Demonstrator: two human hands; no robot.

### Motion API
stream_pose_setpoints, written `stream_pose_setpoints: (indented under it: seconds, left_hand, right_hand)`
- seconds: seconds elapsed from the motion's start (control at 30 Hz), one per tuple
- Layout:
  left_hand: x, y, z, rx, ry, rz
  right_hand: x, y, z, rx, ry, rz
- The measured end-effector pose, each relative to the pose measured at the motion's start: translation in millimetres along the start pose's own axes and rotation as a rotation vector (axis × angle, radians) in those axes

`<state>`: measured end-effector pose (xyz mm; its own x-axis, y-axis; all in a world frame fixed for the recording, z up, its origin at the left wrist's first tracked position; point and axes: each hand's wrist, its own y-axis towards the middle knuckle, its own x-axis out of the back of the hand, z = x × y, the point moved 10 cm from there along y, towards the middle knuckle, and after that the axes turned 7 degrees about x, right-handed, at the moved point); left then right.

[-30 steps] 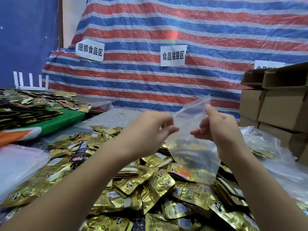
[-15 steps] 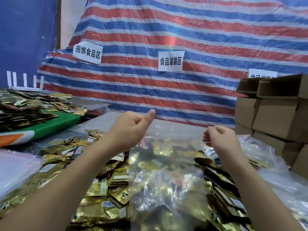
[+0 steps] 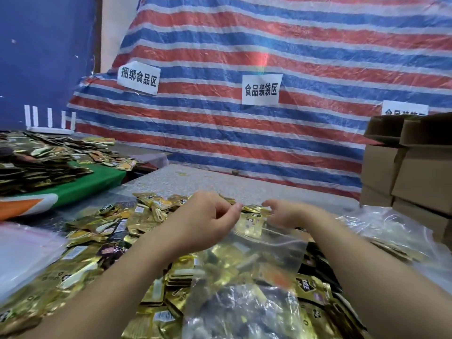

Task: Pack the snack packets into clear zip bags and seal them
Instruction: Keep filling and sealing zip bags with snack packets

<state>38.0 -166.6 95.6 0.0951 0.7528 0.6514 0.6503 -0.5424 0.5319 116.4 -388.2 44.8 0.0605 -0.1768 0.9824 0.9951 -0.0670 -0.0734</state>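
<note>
lowering both hands since a moment ago, i've brought the clear zip bag point(image 3: 247, 272) down flat onto the gold snack packets point(image 3: 97, 241). my left hand point(image 3: 208, 221) and right hand point(image 3: 286, 214) pinch its far opening; i see nothing inside it.
</note>
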Motion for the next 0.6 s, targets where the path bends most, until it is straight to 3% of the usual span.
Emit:
stream_pose_setpoints:
  seconds: [0.13, 0.47, 0.6]
  left_hand:
    - [-1, -2, -2, 0.02, 0.015, 0.043]
    - [-8, -5, -6, 0.06, 0.086, 0.15]
    - [-9, -5, -8, 0.057, 0.086, 0.157]
  right_hand:
    - [-19, 4, -6, -0.015, -0.102, 0.068]
    - [-6, 12, 3, 0.114, -0.298, -0.135]
    - [-7, 17, -7, 0.055, -0.366, -0.165]
